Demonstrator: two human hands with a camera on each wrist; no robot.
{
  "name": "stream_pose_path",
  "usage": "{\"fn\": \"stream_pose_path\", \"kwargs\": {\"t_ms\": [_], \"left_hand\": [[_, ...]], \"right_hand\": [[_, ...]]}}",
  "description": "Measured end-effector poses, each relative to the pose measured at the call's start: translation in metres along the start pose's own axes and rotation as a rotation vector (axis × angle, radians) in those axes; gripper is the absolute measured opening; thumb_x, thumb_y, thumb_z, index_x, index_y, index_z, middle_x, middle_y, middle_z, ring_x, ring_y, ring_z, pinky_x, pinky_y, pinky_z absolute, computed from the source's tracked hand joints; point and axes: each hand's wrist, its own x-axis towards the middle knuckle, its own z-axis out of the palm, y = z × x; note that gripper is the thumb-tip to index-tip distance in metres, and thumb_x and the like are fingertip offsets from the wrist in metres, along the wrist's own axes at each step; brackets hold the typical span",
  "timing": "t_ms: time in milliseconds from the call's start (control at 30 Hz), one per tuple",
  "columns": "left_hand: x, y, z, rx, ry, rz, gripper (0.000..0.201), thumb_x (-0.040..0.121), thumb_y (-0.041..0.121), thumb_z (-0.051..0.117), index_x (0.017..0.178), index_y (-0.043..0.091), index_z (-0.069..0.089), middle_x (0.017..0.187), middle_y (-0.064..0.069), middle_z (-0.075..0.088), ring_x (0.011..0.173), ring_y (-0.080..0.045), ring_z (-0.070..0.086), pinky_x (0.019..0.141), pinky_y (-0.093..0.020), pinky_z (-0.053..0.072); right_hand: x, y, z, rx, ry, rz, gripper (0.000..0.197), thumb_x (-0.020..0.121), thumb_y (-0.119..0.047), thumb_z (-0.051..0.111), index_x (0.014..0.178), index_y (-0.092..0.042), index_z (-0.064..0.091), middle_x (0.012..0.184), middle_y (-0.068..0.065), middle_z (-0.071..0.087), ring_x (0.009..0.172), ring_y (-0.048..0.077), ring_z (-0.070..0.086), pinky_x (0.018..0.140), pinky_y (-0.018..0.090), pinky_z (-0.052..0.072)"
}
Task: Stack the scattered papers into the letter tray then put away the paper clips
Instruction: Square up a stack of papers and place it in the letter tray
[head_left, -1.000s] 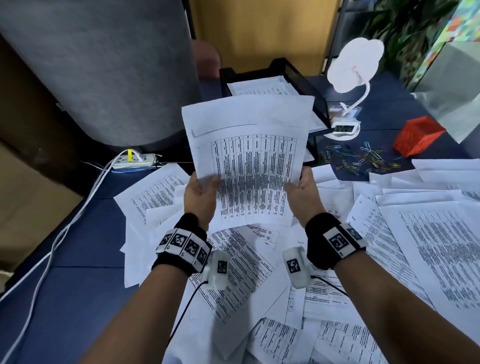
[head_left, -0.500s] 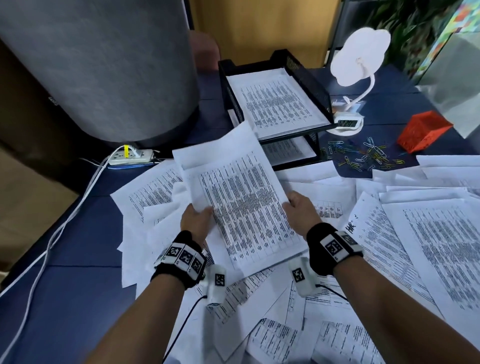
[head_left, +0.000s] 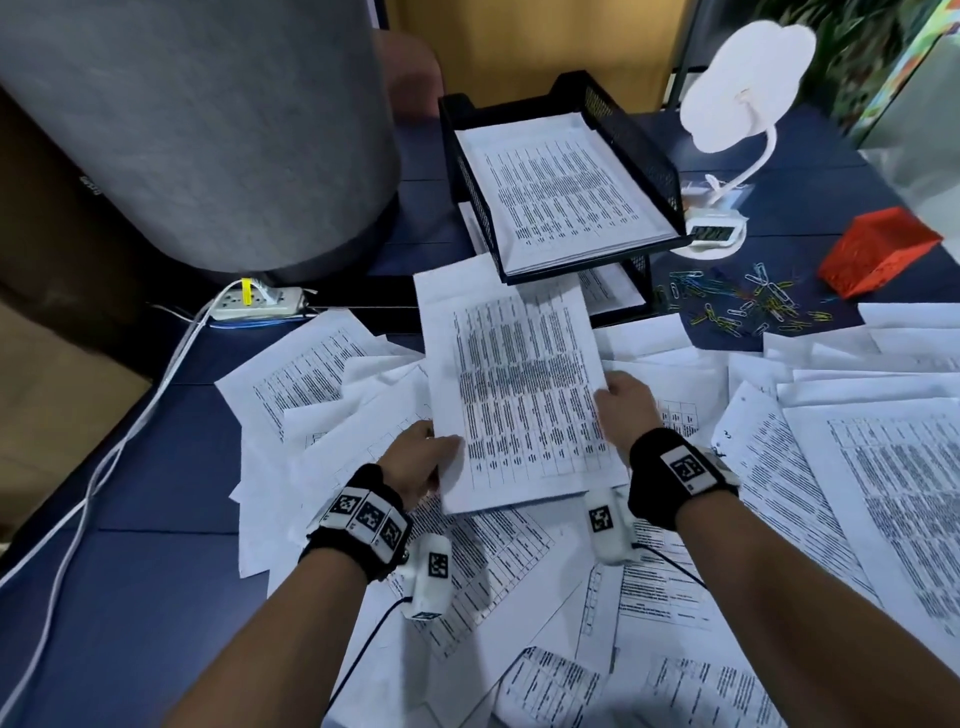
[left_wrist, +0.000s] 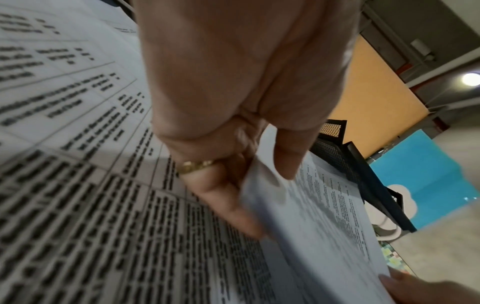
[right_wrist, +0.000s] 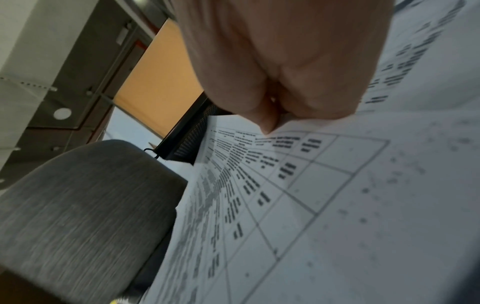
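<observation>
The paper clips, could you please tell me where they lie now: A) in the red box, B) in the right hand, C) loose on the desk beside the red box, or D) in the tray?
C: the paper clips lie scattered on the desk, left of the red box.

Right hand (right_wrist: 283, 67) on printed sheet (right_wrist: 298, 205)

White lamp (head_left: 737, 93); power strip (head_left: 257, 304)

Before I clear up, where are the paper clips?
In the head view, the paper clips lie scattered on the blue table, right of the letter tray, left of the red box.
</observation>
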Motion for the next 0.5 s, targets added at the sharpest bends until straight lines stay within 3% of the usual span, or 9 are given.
{"fn": "stream_pose_path", "kwargs": {"t_ms": [67, 133, 200, 300, 367, 433, 467, 500], "left_hand": [[-0.002, 0.003, 0.003, -0.015, -0.063, -0.037, 0.002, 0.092, 0.003, 0.052, 0.092, 0.005, 0.052, 0.081, -0.012, 0.059, 0.061, -0.019, 0.057, 0.046, -0.023, 0.043], [-0.001, 0.005, 0.007, -0.063, -0.092, -0.078, 0.015, 0.093, 0.002, 0.05, 0.107, 0.008, 0.051, 0.103, -0.013, 0.066, 0.081, -0.027, 0.067, 0.053, -0.026, 0.055], [-0.001, 0.009, 0.011, -0.071, -0.114, -0.058, 0.021, 0.094, 0.0, 0.046, 0.112, 0.009, 0.048, 0.11, -0.016, 0.067, 0.082, -0.03, 0.07, 0.047, -0.024, 0.052], [0.009, 0.015, 0.014, 0.004, -0.066, 0.006, 0.022, 0.094, -0.001, 0.042, 0.113, 0.008, 0.044, 0.098, -0.023, 0.07, 0.059, -0.03, 0.065, 0.036, -0.021, 0.039], [0.017, 0.023, 0.016, 0.02, -0.005, 0.055, 0.02, 0.091, 0.0, 0.044, 0.109, 0.007, 0.045, 0.098, -0.027, 0.068, 0.065, -0.04, 0.066, 0.039, -0.027, 0.045], [0.025, 0.031, 0.02, 0.047, 0.021, 0.078, 0.013, 0.087, 0.004, 0.048, 0.097, 0.011, 0.044, 0.099, -0.033, 0.064, 0.076, -0.046, 0.068, 0.054, -0.045, 0.054], [0.028, 0.035, 0.021, 0.055, 0.022, 0.083, 0.012, 0.087, 0.006, 0.048, 0.092, 0.013, 0.041, 0.095, -0.035, 0.062, 0.076, -0.045, 0.068, 0.057, -0.048, 0.052], [0.03, 0.04, 0.024, 0.041, 0.018, 0.081, 0.012, 0.091, 0.005, 0.046, 0.091, 0.013, 0.038, 0.088, -0.033, 0.06, 0.071, -0.042, 0.069, 0.053, -0.042, 0.05]], "right_hand": [[0.009, -0.005, -0.002, 0.041, 0.043, 0.012, 0.034, 0.088, 0.002, 0.037, 0.11, -0.002, 0.063, 0.091, 0.016, 0.063, 0.069, 0.023, 0.052, 0.056, 0.026, 0.042], [0.018, -0.01, -0.004, 0.083, 0.07, 0.03, 0.033, 0.088, 0.003, 0.037, 0.109, -0.001, 0.063, 0.09, 0.014, 0.062, 0.073, 0.022, 0.053, 0.06, 0.028, 0.042], [0.026, -0.013, -0.005, 0.093, 0.08, 0.028, 0.033, 0.088, 0.002, 0.039, 0.11, -0.001, 0.063, 0.092, 0.013, 0.063, 0.074, 0.023, 0.055, 0.063, 0.029, 0.045], [0.035, -0.017, -0.009, 0.099, 0.065, 0.018, 0.028, 0.089, 0.0, 0.044, 0.11, -0.003, 0.063, 0.097, 0.013, 0.065, 0.08, 0.022, 0.056, 0.071, 0.03, 0.045], [0.038, -0.016, -0.014, 0.116, 0.054, 0.014, 0.024, 0.091, -0.004, 0.049, 0.11, -0.003, 0.063, 0.095, 0.011, 0.062, 0.082, 0.021, 0.053, 0.072, 0.028, 0.044], [0.038, -0.013, -0.018, 0.141, 0.049, 0.023, 0.022, 0.092, -0.011, 0.055, 0.113, -0.007, 0.061, 0.096, 0.009, 0.059, 0.084, 0.022, 0.052, 0.073, 0.028, 0.044], [0.037, -0.01, -0.019, 0.165, 0.033, 0.052, 0.022, 0.092, -0.015, 0.057, 0.113, -0.011, 0.059, 0.097, 0.008, 0.058, 0.083, 0.023, 0.054, 0.071, 0.029, 0.045], [0.035, -0.008, -0.019, 0.216, 0.002, 0.093, 0.021, 0.092, -0.017, 0.058, 0.112, -0.014, 0.056, 0.098, 0.008, 0.058, 0.076, 0.023, 0.057, 0.065, 0.028, 0.048]]}}
